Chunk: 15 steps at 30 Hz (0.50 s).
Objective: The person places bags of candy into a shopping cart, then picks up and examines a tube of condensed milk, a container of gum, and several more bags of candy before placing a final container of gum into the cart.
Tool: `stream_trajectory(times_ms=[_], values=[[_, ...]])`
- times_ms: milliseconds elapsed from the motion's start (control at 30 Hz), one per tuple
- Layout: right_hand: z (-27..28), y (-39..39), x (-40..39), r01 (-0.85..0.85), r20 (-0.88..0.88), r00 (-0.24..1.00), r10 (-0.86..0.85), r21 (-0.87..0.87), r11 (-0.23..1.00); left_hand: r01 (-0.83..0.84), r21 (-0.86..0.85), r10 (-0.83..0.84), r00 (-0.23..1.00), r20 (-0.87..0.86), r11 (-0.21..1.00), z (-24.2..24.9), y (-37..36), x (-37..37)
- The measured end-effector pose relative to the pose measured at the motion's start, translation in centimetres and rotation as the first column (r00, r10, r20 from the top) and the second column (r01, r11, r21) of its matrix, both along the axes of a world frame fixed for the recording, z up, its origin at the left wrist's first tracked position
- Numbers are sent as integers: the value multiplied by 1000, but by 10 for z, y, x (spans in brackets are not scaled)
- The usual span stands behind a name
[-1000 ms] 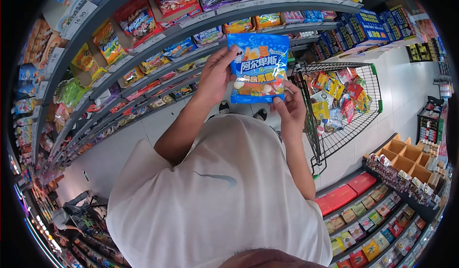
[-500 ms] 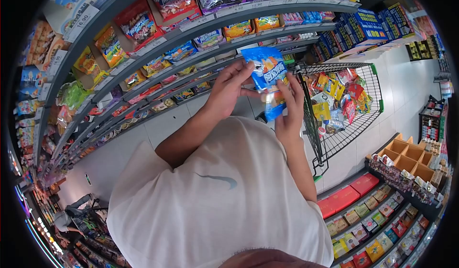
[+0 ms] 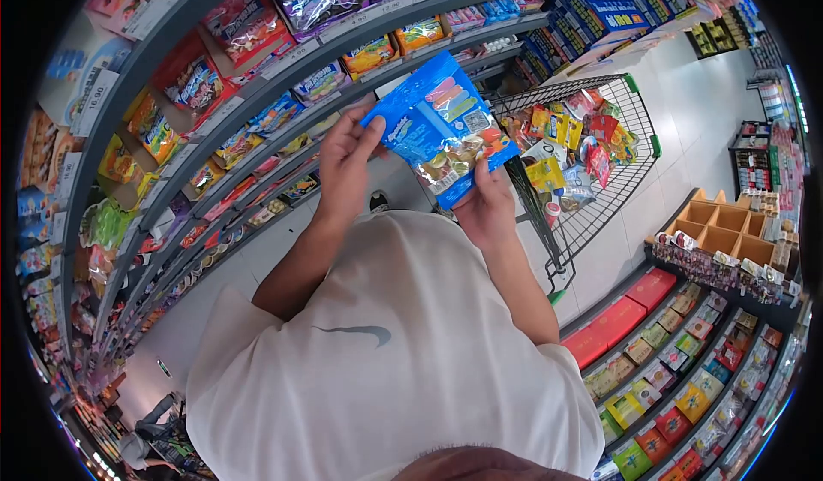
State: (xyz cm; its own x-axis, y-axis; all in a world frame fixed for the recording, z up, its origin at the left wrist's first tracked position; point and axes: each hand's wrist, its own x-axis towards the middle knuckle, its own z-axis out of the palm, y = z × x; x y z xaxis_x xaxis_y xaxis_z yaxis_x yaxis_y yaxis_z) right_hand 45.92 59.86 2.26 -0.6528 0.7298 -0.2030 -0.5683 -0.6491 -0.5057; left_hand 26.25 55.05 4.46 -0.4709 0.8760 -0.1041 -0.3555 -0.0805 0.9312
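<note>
My left hand [image 3: 343,151] pinches the blue bag [image 3: 417,128] at its upper-left corner, right hand [image 3: 487,213] grips its bottom edge, probably keeping print readable; shelf [image 3: 390,9] edge beyond, cart [image 3: 656,145] right.

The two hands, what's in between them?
The blue packet: the left hand pinches one side and the right hand grips its lower edge. The head view shows this.

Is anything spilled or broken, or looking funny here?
Nothing looks spilled or broken. The blue bag slants, but the left hand and right hand hold it that way. Packets lie jumbled in the cart, which seems ordinary.
</note>
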Motion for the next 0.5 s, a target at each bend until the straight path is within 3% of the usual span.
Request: stream_trajectory(times_ms=[200, 500], values=[[-12, -4, 2, 27, 74, 997, -28, 10, 1000, -52, 106, 48, 998, 37, 993, 0, 1, 1], [-12, -5, 3, 105, 163, 982, -93, -61, 993, -25, 23, 24, 998, 54, 999, -7, 4, 5]])
